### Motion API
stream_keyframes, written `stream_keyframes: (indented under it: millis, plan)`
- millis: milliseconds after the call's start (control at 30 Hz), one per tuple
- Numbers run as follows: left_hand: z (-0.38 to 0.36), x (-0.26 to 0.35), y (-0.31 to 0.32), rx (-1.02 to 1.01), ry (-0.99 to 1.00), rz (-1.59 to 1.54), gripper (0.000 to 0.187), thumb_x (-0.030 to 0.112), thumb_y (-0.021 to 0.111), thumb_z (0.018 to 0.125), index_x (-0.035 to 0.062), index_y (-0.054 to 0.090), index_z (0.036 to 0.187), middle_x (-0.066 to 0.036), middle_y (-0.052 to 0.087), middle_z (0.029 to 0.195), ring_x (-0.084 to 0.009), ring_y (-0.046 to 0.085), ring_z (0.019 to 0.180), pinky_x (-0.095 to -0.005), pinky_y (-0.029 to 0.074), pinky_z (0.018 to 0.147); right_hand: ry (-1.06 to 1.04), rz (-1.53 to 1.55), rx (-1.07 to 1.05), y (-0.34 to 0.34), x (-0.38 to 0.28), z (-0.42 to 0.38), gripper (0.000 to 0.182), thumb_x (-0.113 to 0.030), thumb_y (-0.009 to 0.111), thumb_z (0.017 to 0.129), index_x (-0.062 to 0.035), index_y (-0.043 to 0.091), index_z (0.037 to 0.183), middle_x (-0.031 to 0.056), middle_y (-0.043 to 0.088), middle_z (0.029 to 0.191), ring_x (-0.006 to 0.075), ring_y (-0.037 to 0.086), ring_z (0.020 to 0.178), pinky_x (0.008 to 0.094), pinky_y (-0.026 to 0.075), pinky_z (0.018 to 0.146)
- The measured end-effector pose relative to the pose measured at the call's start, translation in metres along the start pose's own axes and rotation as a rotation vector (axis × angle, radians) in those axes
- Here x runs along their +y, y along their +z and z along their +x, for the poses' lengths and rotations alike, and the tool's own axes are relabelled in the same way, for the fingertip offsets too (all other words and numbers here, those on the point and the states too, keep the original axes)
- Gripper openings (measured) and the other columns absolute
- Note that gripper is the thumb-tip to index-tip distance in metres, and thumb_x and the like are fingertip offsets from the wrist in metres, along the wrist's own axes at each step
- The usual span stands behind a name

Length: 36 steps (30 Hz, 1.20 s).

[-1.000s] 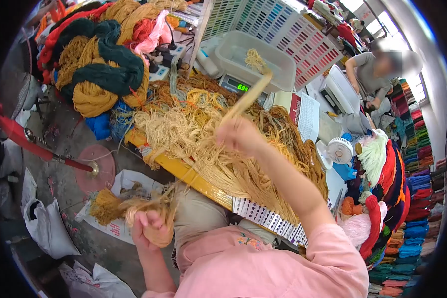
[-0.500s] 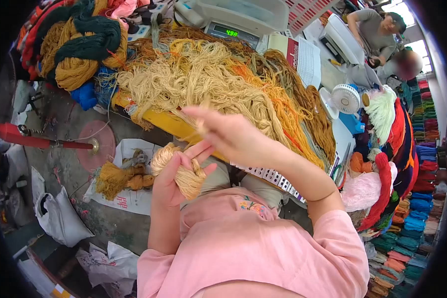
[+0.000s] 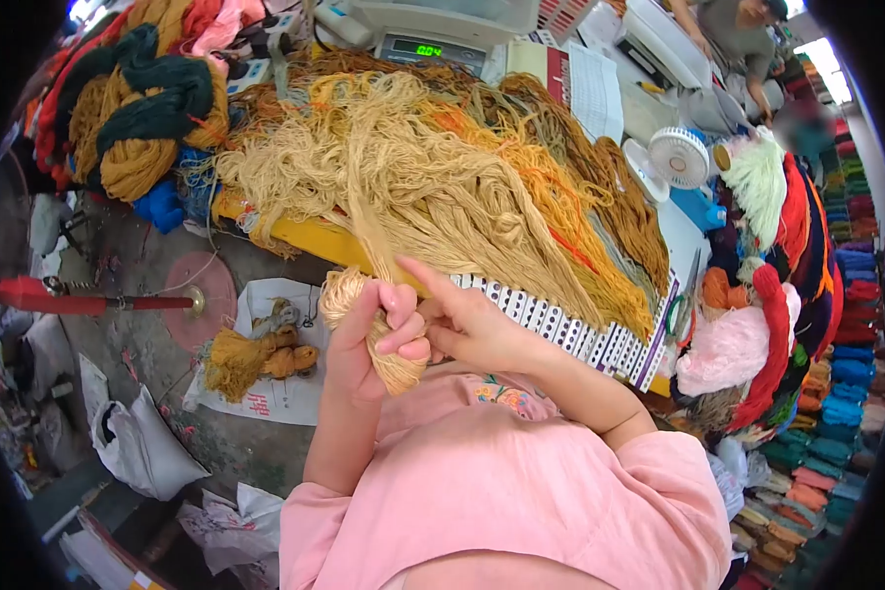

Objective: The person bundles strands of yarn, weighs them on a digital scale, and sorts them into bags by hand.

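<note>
My left hand is closed around a bundled hank of pale beige yarn, which bulges out above and below the fist. A flat band of beige strands runs from the yarn pile down to this fist. Beside it, my right hand has its index finger stretched out, the tip at the edge of the band. Its other fingers are bent close to the left fist and partly hidden, and I see nothing held in them.
Orange and brown yarn lies along the pile's right. Behind stand a digital scale and a small white fan. Coloured hanks heap up at left. A red stand and white sacks occupy the floor. Another person is at back right.
My left fingers have closed round the hank. My right hand has come down beside them, and a band now stretches from the pile to the fist. The scale's display has changed.
</note>
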<state>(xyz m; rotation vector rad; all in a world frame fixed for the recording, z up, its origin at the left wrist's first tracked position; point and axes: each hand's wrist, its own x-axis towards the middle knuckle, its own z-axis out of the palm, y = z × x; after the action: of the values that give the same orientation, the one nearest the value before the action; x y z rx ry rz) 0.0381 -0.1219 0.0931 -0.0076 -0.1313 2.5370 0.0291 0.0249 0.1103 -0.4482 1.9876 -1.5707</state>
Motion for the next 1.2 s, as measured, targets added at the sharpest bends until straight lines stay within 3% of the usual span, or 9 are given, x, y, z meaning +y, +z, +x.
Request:
stream_keyframes:
  millis: [167, 267, 433, 867, 900, 967, 1033, 1100, 1200]
  plan:
    - [0.003, -0.007, 0.004, 0.163, 0.067, 0.085, 0.029, 0.026, 0.032, 0.086, 0.0019, 0.049, 0.083, 0.000, 0.039, 0.058, -0.0056, 0.036, 0.046, -0.0205, 0.035, 0.050, 0.138, 0.268, 0.116, -0.010, 0.012, -0.013, 0.057, 0.004, 0.045, 0.068, -0.0074, 0.025, 0.121, 0.0022, 0.052, 0.065, 0.0073, 0.046, 0.058, 0.0204, 0.039, 0.052]
    - [0.003, -0.007, 0.000, 0.051, -0.031, -0.014, 0.029, 0.026, 0.026, 0.087, 0.0044, 0.041, 0.074, 0.001, 0.034, 0.045, -0.0062, 0.033, 0.036, -0.0209, 0.034, 0.039, -0.187, 0.095, 0.209, -0.004, 0.027, -0.015, 0.034, -0.004, 0.050, 0.067, -0.0039, 0.042, 0.100, 0.0025, 0.048, 0.058, 0.0096, 0.042, 0.051, 0.0240, 0.036, 0.047]
    - [0.004, -0.002, 0.001, 0.095, -0.051, 0.062, 0.031, 0.028, 0.019, 0.088, 0.0060, 0.037, 0.076, 0.000, 0.032, 0.044, -0.0068, 0.033, 0.034, -0.0212, 0.034, 0.039, -0.216, 0.052, 0.310, 0.001, 0.020, -0.026, 0.013, -0.006, 0.052, 0.064, -0.0018, 0.050, 0.075, 0.0096, 0.052, 0.060, 0.0201, 0.051, 0.055, 0.0291, 0.040, 0.051]
    - [0.009, -0.040, 0.006, 0.291, -0.065, 0.249, 0.026, 0.021, 0.023, 0.088, 0.0040, 0.039, 0.076, 0.003, 0.031, 0.044, -0.0029, 0.030, 0.033, -0.0159, 0.033, 0.037, -0.229, -0.008, 0.383, -0.002, 0.052, -0.056, 0.008, -0.008, 0.053, 0.068, -0.0019, 0.055, 0.073, 0.0103, 0.052, 0.066, 0.0215, 0.051, 0.061, 0.0280, 0.041, 0.055]
    - [0.008, -0.040, 0.006, 0.308, -0.053, 0.212, 0.029, 0.024, 0.024, 0.088, 0.0037, 0.041, 0.075, 0.002, 0.034, 0.049, -0.0059, 0.036, 0.040, -0.0203, 0.038, 0.044, -0.257, -0.015, 0.498, -0.002, 0.056, -0.056, 0.008, -0.007, 0.053, 0.068, -0.0021, 0.055, 0.074, 0.0100, 0.052, 0.066, 0.0220, 0.051, 0.063, 0.0281, 0.040, 0.056]
    - [0.010, -0.050, 0.003, 0.477, 0.142, 0.733, 0.039, 0.035, 0.028, 0.086, 0.0003, 0.046, 0.085, -0.003, 0.046, 0.064, -0.0126, 0.046, 0.060, -0.0277, 0.042, 0.057, -0.309, -0.024, 0.632, -0.013, 0.053, -0.060, 0.008, -0.006, 0.054, 0.069, -0.0019, 0.055, 0.075, 0.0087, 0.051, 0.065, 0.0200, 0.051, 0.062, 0.0270, 0.040, 0.055]
    - [0.014, -0.054, 0.007, 0.328, 0.104, 0.955, 0.060, 0.050, 0.027, 0.081, -0.0039, 0.046, 0.100, -0.011, 0.050, 0.092, -0.0185, 0.047, 0.085, -0.0320, 0.041, 0.071, -0.294, 0.044, 0.622, -0.021, 0.043, -0.064, 0.009, -0.006, 0.054, 0.071, -0.0014, 0.055, 0.079, 0.0061, 0.051, 0.064, 0.0136, 0.049, 0.057, 0.0234, 0.039, 0.050]
    - [0.018, -0.054, 0.005, 0.340, -0.009, 0.694, 0.079, 0.062, 0.022, 0.074, -0.0070, 0.037, 0.111, -0.015, 0.044, 0.109, -0.0208, 0.045, 0.095, -0.0312, 0.040, 0.076, -0.140, 0.310, 0.500, -0.022, 0.028, -0.067, 0.010, -0.007, 0.054, 0.073, -0.0011, 0.056, 0.081, 0.0030, 0.052, 0.063, 0.0069, 0.046, 0.051, 0.0191, 0.036, 0.045]
    - [0.020, -0.063, 0.010, 0.225, -0.124, 0.751, 0.097, 0.073, 0.021, 0.064, -0.0083, 0.030, 0.116, -0.017, 0.042, 0.111, -0.0217, 0.044, 0.099, -0.0293, 0.038, 0.081, 0.001, 0.529, 0.332, -0.011, 0.011, -0.064, 0.011, -0.007, 0.053, 0.075, 0.0005, 0.055, 0.083, 0.0007, 0.053, 0.062, 0.0032, 0.044, 0.044, 0.0157, 0.034, 0.040]
